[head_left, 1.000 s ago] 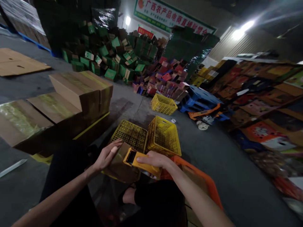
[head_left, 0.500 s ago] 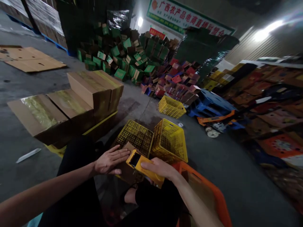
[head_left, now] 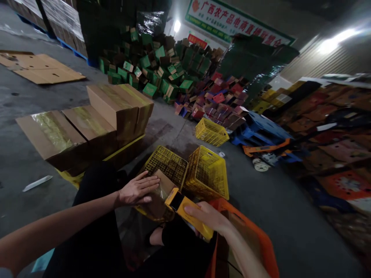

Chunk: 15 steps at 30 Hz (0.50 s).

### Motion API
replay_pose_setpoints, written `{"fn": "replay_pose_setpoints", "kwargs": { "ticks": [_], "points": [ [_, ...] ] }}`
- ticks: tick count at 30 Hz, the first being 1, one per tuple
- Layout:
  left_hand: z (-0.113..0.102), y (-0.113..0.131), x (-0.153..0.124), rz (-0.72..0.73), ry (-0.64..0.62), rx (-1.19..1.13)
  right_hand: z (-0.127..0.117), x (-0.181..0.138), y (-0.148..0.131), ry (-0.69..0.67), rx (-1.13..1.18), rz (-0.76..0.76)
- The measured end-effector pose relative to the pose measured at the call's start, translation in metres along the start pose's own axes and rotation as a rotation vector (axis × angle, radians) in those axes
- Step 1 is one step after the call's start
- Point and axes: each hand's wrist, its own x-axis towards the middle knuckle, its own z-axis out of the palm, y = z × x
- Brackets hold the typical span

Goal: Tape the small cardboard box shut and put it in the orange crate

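Note:
A small brown cardboard box (head_left: 162, 193) rests on my lap, its top glossy with tape. My left hand (head_left: 137, 189) lies flat on it with the fingers stretched out. My right hand (head_left: 208, 217) is wrapped round a yellow tape dispenser (head_left: 187, 210), whose front end sits at the box's right edge. My legs in black trousers (head_left: 95, 231) are below.
An orange crate (head_left: 255, 239) stands by my right knee. Two yellow crates (head_left: 207, 175) lie just ahead, a third (head_left: 211, 132) farther off. Taped cartons (head_left: 95, 123) are stacked at left. Piles of green and red boxes (head_left: 162, 73) fill the back; a pallet jack (head_left: 262, 152) sits at right.
My right hand has drawn the yellow dispenser back and to the right, off the box top. My left hand slid flat across the box. The view shifted slightly left.

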Motion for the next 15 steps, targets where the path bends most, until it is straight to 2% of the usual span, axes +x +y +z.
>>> {"fn": "replay_pose_setpoints", "kwargs": {
  "ticks": [9, 15],
  "points": [
    [-0.013, 0.012, -0.001, 0.010, -0.089, 0.021, 0.001, 0.012, 0.018, -0.058, 0.011, -0.035],
    [-0.015, 0.029, 0.012, 0.037, -0.095, 0.100, -0.001, 0.012, 0.027, -0.050, 0.023, -0.041]
  ]
}}
